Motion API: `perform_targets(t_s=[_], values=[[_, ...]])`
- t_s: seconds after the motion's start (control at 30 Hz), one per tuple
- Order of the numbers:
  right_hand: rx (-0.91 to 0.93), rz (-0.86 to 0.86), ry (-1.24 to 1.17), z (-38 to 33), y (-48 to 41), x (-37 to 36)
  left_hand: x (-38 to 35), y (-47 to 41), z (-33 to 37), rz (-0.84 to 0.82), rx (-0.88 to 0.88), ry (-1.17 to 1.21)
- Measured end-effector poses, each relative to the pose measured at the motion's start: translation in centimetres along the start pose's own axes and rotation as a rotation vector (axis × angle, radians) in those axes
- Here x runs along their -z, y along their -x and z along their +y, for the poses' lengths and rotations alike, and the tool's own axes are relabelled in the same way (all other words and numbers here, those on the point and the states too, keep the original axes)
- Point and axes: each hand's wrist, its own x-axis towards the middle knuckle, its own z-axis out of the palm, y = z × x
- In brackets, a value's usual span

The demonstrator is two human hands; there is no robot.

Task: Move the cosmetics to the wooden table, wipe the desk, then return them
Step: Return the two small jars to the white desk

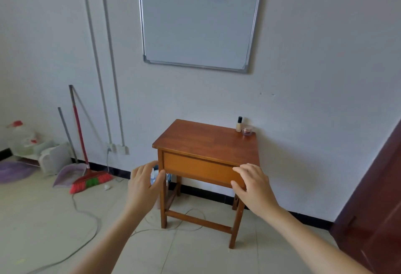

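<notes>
On wooden table (206, 141): 2 cosmetics (247, 130), well beyond fingers (238, 168) | left hand (144, 183), right hand (255, 184) spread, empty

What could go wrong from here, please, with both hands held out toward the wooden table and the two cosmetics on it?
1. The bottle and the jar stand close together at the far right corner of the wooden table, near its edge. Grasping one could tip the tall bottle or push the jar off.
2. A cable trails across the floor near the table's legs. Stepping closer could snag a foot and jolt the table.
</notes>
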Motion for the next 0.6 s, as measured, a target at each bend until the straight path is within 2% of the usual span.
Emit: perform_targets(t_s=[0.07, 0.2, 0.37, 0.6], values=[[0.013, -0.033, 0.011, 0.3, -1.5, -1.7, -1.1, -2.2, -1.4, -0.013, 0.026, -0.006], [-0.014, -0.059, 0.062, 1.9, -5.1, -4.1, -4.4, -7.6, -2.7, -0.072, -0.033, 0.031], [-0.110, 0.012, 0.117, 3.3, -12.0, -5.1, -7.9, -16.3, -2.5, -0.112, -0.139, 0.127], [-0.267, 0.005, 0.167, 4.1, -17.9, -7.5, -12.1, -25.2, -3.3, -0.262, -0.226, 0.197]])
